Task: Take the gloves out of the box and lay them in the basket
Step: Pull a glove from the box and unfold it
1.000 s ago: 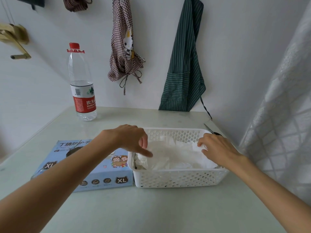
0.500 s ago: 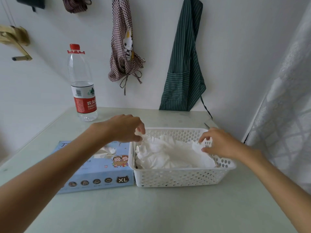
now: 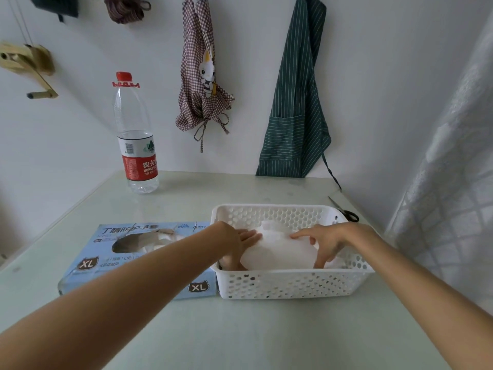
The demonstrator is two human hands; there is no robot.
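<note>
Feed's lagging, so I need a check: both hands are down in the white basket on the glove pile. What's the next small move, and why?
Probably lift the left hand off the gloves and reach back to the blue box. The pile already lies inside the basket, pressed by both hands, while more white gloves show in the box's opening. The right hand could steady the pile.
</note>
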